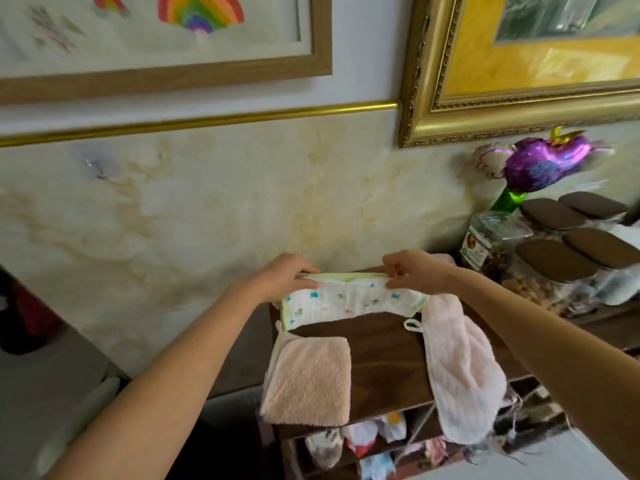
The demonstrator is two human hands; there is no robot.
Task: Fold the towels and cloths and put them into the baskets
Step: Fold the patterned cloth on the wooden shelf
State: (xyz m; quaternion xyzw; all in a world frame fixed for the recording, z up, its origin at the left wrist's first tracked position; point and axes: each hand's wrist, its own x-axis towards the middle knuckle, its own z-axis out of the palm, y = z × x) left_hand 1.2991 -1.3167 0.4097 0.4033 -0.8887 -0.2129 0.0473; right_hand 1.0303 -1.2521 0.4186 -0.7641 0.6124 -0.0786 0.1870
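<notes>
A white cloth with small coloured prints and a green hem lies at the far edge of a dark wooden tabletop, by the wall. My left hand pinches its far left corner. My right hand pinches its far right corner. A folded pink towel lies at the table's near left. A second pink towel, unfolded, hangs over the right front edge. No basket is in view.
Clear jars with brown lids stand on the right of the table. A purple foil balloon sits behind them. A marbled wall stands right behind the table. A shelf below holds small items.
</notes>
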